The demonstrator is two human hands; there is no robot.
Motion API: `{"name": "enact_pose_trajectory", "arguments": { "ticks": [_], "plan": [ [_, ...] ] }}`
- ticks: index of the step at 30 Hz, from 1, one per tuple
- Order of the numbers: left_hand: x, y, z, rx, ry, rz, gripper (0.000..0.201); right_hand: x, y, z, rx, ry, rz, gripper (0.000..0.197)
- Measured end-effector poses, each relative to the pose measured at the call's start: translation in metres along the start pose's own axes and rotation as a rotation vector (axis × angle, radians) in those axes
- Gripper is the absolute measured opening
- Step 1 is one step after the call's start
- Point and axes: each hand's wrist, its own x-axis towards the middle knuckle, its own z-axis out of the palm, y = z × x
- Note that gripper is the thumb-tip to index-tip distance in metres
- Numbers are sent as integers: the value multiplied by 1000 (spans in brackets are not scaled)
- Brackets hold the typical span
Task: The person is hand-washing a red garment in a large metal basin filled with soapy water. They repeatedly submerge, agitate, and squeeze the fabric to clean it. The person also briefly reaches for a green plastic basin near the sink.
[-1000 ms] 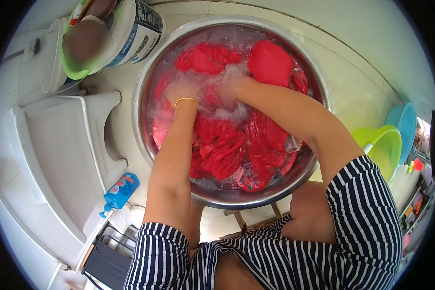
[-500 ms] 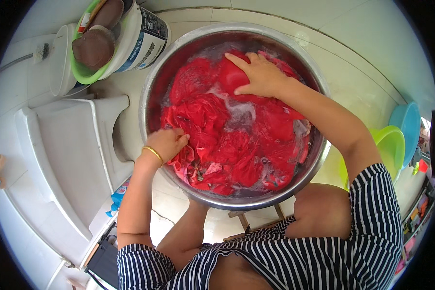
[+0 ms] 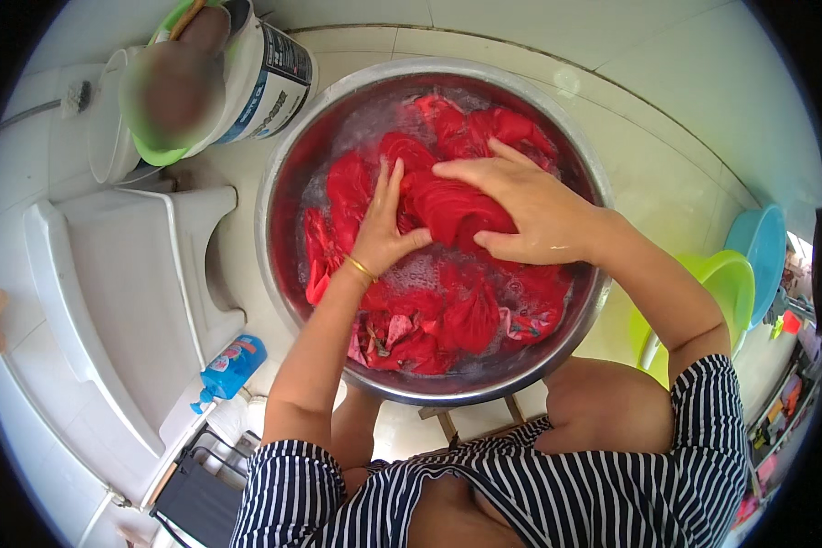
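A large steel basin (image 3: 276, 155) holds soaked red cloth and sudsy water (image 3: 417, 274). A bunched fold of red cloth (image 3: 457, 208) rises near the middle, between both hands. My left hand (image 3: 384, 228), with a gold bangle at its wrist, lies against the bunch's left side, fingers stretched out and thumb apart. On the other side, my right hand (image 3: 543, 208) curves round the bunch, its thumb below and fingers above. Patterned pink-and-dark cloth (image 3: 388, 336) shows near the basin's front. The cloth's underside is hidden in the water.
Upper left, a white bucket (image 3: 288, 87) lies tilted beside a green basin (image 3: 160, 157). A white ceramic fixture (image 3: 123, 283) stands at left, with a blue pump bottle (image 3: 235, 367) near it. A lime-green tub (image 3: 731, 288) and a blue tub (image 3: 760, 242) are at right.
My left hand has moved up and right from the basin's left edge to the middle. My right hand has come nearer, and red cloth is now bunched between both hands.
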Motion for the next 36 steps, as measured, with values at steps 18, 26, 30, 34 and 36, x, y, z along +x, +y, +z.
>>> {"name": "enact_pose_trajectory", "arguments": {
  "ticks": [18, 26, 30, 34, 36],
  "plan": [
    [51, -57, 28, 429, -68, -747, 57, 140, 76, 114, -342, -212, 188, 51],
    [31, -48, -17, -21, 62, -717, 54, 70, 68, 64, -462, 229, -87, 69],
    [-23, 33, -38, -362, 88, -423, 48, 44, 72, 61, -352, 100, 246, 101],
    [-70, 91, -61, -523, 64, -491, 37, 51, 92, 73, 32, 47, 495, 109],
    [-84, 94, -75, -558, 165, -544, 31, 50, 83, 73, 118, 59, 484, 83]
  ]
}}
